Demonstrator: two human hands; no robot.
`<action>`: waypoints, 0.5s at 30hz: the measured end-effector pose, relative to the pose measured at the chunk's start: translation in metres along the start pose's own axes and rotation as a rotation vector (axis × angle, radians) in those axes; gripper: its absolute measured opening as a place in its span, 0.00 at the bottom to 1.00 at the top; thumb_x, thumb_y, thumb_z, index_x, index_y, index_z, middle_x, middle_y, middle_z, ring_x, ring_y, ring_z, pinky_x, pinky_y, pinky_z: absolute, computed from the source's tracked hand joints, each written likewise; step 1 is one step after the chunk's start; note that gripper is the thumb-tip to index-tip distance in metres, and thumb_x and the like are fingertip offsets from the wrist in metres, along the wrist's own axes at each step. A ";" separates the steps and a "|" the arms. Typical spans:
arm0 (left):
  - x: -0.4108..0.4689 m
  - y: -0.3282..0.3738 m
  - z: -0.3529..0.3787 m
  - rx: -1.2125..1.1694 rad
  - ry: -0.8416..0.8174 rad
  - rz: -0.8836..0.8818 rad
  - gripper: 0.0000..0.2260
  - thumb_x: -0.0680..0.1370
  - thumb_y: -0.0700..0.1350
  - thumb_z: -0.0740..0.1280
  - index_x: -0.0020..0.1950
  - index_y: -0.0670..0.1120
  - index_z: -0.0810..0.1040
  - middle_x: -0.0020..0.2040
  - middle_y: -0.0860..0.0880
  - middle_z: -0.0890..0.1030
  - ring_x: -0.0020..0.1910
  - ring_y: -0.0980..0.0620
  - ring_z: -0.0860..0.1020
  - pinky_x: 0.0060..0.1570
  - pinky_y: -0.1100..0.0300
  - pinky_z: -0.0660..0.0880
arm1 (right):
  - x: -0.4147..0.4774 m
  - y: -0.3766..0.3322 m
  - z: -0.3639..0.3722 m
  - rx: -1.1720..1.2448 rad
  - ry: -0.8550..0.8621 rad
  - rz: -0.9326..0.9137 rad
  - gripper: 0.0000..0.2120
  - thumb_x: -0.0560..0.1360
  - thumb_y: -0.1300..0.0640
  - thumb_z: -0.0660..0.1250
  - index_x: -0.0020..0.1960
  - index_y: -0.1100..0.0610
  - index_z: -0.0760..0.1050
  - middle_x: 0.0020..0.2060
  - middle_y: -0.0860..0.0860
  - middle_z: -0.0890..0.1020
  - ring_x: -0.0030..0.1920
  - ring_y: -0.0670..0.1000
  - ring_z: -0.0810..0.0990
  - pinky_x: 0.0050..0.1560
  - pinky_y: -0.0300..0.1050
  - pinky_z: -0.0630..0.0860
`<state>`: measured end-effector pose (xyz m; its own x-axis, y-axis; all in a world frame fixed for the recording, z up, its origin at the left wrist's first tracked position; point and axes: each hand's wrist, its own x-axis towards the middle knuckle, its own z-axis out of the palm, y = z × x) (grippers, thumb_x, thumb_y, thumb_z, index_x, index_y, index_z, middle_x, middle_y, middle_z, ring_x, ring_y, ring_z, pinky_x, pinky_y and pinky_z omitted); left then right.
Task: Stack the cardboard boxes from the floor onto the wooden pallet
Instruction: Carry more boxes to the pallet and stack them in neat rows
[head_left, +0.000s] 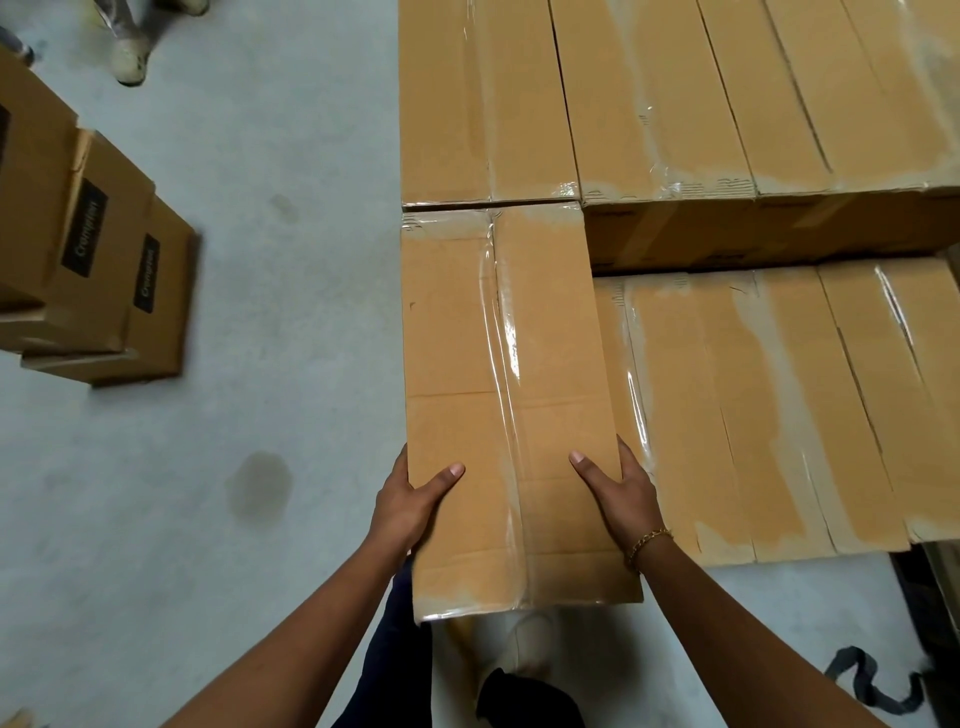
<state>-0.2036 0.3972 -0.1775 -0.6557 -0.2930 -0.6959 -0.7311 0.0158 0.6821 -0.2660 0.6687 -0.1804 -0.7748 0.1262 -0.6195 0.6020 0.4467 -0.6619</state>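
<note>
1. Nearest my view, two bare forearms reach forward from the bottom edge. Between them, lower down, a pale shoe stands on the grey floor.
2. My left grip clamps the left long side of a long cardboard box. The thumb lies flat on the top face, and the other fingers go down over the edge, out of sight.
3. My right grip does the same on the right long side, thumb on top and fingers over the edge. A gold chain bracelet sits at that wrist.
4. Both grips hold the box towards its closer end. Clear tape runs along its centre seam from end to end.
5. The box points away from me. Its far end sits just beside the leftmost carton of the upper layer, with the top faces about level. I cannot tell whether they touch.
6. Its right edge covers part of the lower row, whose tops lie below it. Its near end juts towards me past that row's front edge. I cannot tell whether anything supports the box from beneath.
7. The upper layer is several long taped cartons lying side by side, behind the lower row.
8. Well apart on the left, smaller brown cartons with black labels are stacked on the floor.
9. A dark stain marks the floor left of my left grip. A grey strap lies curled at bottom right, and another person's shoe shows at top left.
</note>
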 end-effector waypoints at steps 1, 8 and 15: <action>0.001 0.000 0.000 0.001 -0.003 -0.002 0.35 0.73 0.63 0.75 0.77 0.56 0.69 0.64 0.54 0.80 0.59 0.51 0.80 0.57 0.52 0.76 | 0.001 0.001 0.001 0.002 -0.001 0.001 0.50 0.66 0.25 0.69 0.81 0.46 0.62 0.76 0.49 0.71 0.75 0.57 0.69 0.73 0.62 0.70; 0.004 0.001 -0.005 0.078 -0.033 -0.018 0.40 0.71 0.67 0.75 0.78 0.56 0.66 0.66 0.53 0.79 0.62 0.48 0.79 0.64 0.47 0.76 | 0.001 -0.003 -0.001 -0.026 -0.003 -0.004 0.43 0.74 0.34 0.71 0.82 0.49 0.60 0.78 0.51 0.69 0.76 0.57 0.68 0.74 0.57 0.67; -0.007 0.006 -0.006 0.100 -0.014 -0.011 0.33 0.75 0.62 0.74 0.76 0.54 0.68 0.65 0.52 0.79 0.62 0.46 0.79 0.65 0.45 0.76 | -0.015 -0.004 -0.007 -0.018 -0.014 -0.042 0.36 0.76 0.39 0.72 0.78 0.50 0.67 0.72 0.49 0.76 0.72 0.53 0.73 0.69 0.46 0.69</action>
<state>-0.2022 0.3938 -0.1667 -0.6498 -0.2798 -0.7067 -0.7528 0.1083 0.6493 -0.2586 0.6710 -0.1656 -0.7965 0.0947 -0.5971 0.5653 0.4670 -0.6800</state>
